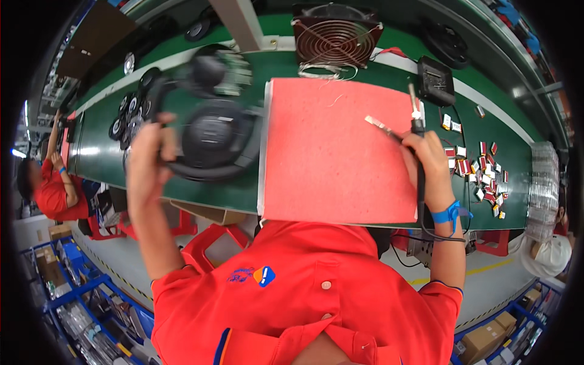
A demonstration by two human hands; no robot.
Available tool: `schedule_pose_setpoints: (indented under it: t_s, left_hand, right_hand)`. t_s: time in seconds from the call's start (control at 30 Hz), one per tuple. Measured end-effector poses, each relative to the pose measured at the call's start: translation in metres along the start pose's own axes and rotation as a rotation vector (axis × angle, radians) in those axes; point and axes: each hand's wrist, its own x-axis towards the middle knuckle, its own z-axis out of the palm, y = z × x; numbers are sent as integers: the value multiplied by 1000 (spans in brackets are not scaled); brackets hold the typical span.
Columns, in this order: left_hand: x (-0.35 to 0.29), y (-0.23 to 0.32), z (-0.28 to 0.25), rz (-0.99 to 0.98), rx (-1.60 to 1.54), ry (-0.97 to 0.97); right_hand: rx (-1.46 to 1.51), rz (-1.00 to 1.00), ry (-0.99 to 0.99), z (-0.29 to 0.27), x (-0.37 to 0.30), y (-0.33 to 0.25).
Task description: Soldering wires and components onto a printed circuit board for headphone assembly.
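Co-worker [58, 191]: at the left we are seeing a person in a red shirt beside the green bench [97, 156].
Dark round parts [117, 126]: we are seeing these lying clustered on the bench's left side.
Left hand [148, 143]: we are grasping the left edge of a black rounded device [213, 131] with curled fingers; blur is hiding their exact placement.
Black rounded device: we are holding it over the bench, just left of the red mat [340, 158]; we cannot tell whether it is touching the bench.
Fan [336, 41]: it is standing beyond the mat's far edge.
Right hand [431, 158]: over the mat's right side, our fingers are gripping a soldering iron [418, 126], tip pointing up, and a slim metal-tipped tool [378, 123] pointing left.
Black box [435, 81]: it is sitting at the far right of the mat.
Small battery-like packs [486, 176]: they are lying scattered right of our right hand.
Clear trays [543, 191]: they are standing stacked at the bench's right end.
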Motion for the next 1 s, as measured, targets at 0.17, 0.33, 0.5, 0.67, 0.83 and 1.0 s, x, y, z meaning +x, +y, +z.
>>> schedule_pose_setpoints:
  t_s: [0.17,0.33,0.5,0.67,0.83,1.0]
  left_hand:
    - [-29,-6,100,-370,-234,-488]
    - [-26,-15,102,-11,357,-430]
    - [19,-5,125,581,650,-260]
    - [48,-12,164,892,671,-385]
    - [38,-33,186,1122,525,-362]
    - [25,-17,132,1097,613,-225]
  right_hand:
    - [-98,5,142,-2,1,25]
    - [-162,29,165,-12,-5,16]
    - [-113,-78,205,-6,-1,-12]
    - [98,-150,175,16,15,-37]
    - [76,-148,96,26,21,-49]
    - [177,-141,-59,31,27,-51]
